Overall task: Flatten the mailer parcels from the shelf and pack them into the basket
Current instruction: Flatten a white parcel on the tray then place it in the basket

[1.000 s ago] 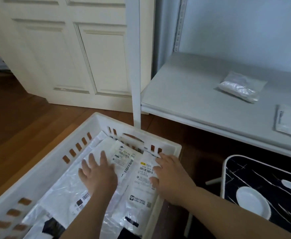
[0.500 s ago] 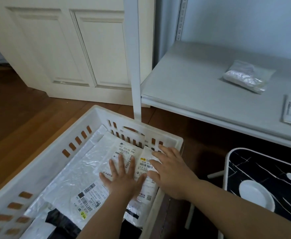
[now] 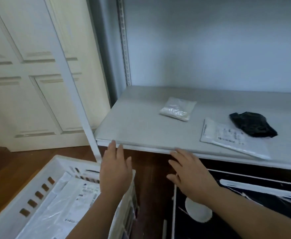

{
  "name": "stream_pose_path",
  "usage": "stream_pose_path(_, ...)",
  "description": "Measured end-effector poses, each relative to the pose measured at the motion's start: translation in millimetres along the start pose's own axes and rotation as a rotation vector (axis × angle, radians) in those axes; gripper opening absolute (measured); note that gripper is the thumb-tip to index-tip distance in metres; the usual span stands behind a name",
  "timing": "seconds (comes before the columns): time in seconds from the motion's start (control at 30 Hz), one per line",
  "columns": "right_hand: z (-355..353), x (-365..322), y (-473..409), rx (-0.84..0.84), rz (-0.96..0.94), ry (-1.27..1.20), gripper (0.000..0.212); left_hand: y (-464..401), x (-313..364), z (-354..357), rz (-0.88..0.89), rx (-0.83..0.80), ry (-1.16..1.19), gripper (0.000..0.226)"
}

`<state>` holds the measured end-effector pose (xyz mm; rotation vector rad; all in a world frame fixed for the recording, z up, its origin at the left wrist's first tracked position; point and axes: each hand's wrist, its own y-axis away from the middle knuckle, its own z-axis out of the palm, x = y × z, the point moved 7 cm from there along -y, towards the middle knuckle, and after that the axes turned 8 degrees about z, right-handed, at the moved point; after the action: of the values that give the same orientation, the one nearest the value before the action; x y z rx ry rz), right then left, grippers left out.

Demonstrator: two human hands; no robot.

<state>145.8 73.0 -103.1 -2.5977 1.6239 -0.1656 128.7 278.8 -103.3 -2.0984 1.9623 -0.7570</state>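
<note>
Both hands hover empty in front of the grey shelf (image 3: pixel 141 128), fingers straight. My left hand (image 3: pixel 115 171) is above the far right corner of the white basket (image 3: pixel 12 204), its fingertips at the shelf's front edge. My right hand (image 3: pixel 189 173) is just below that edge, further right. White flattened mailers (image 3: pixel 72 204) with labels lie in the basket. On the shelf lie a small clear puffy parcel (image 3: pixel 177 109), a flat white mailer (image 3: pixel 230 137) with a label, and a crumpled black bag (image 3: pixel 251 124).
A white shelf post (image 3: pixel 76 94) slants down beside the basket. A cream panelled door (image 3: pixel 29 75) stands behind on the left. Below the shelf on the right is a black patterned board (image 3: pixel 261 195) with white lines. The floor (image 3: pixel 3 166) is brown wood.
Both hands have lifted off the mailers in the basket and moved up toward the shelf's front edge. The view has swung up and right, bringing the black bag into sight.
</note>
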Motion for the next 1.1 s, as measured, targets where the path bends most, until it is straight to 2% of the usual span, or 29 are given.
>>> stream_pose_path(0.1,-13.0,60.9,16.9,0.041,0.117,0.041,0.026,-26.1,59.4,12.5,0.093,-0.092,0.107,0.039)
stream_pose_path(0.13,-15.2,79.2,22.3,0.030,0.164,0.056,0.024,-33.4,81.0,19.6,0.144,-0.129,0.118,0.039)
stream_pose_path(0.23,-22.1,121.7,20.3,-0.003,0.262,0.039,0.039,-61.5,138.5,50.3,0.345,-0.236,0.064,0.044)
stream_pose_path(0.27,-33.7,125.7,14.2,0.040,0.258,0.081,0.037,-70.5,153.7,58.8,0.397,-0.260,0.021,0.044)
stream_pose_path(0.33,-50.9,135.7,-1.5,0.019,0.288,0.117,0.023,-89.1,179.1,77.2,0.437,-0.295,-0.078,0.040)
stream_pose_path(0.4,-54.0,151.1,-21.8,0.039,0.330,0.086,0.031,-108.3,195.7,91.7,0.430,-0.322,-0.140,0.036)
stream_pose_path(0.47,-39.8,167.6,-31.4,-0.049,0.382,0.020,0.041,-123.6,204.6,107.1,0.419,-0.376,-0.192,0.034)
stream_pose_path(0.57,-8.7,181.5,-33.2,-0.111,0.374,-0.044,0.039,-142.8,209.4,123.9,0.417,-0.459,-0.270,0.029)
stream_pose_path(0.73,23.3,199.0,-28.0,-0.051,0.387,-0.033,0.054,-160.4,202.4,142.9,0.358,-0.559,-0.216,0.035)
stream_pose_path(0.87,31.4,200.7,-29.2,-0.010,0.374,-0.013,0.053,-164.1,204.5,134.9,0.237,-0.481,-0.124,0.033)
stream_pose_path(0.97,30.3,200.0,-28.8,-0.066,0.383,-0.033,0.054,-168.5,204.9,126.3,0.124,-0.440,-0.077,0.032)
stream_pose_path(1.03,31.3,199.1,-28.8,-0.111,0.370,-0.033,0.055,-171.3,202.5,124.1,0.121,-0.415,-0.096,0.030)
stream_pose_path(1.1,30.4,200.3,-28.4,-0.099,0.356,-0.033,0.057,-171.1,204.3,120.7,0.193,-0.405,-0.216,0.029)
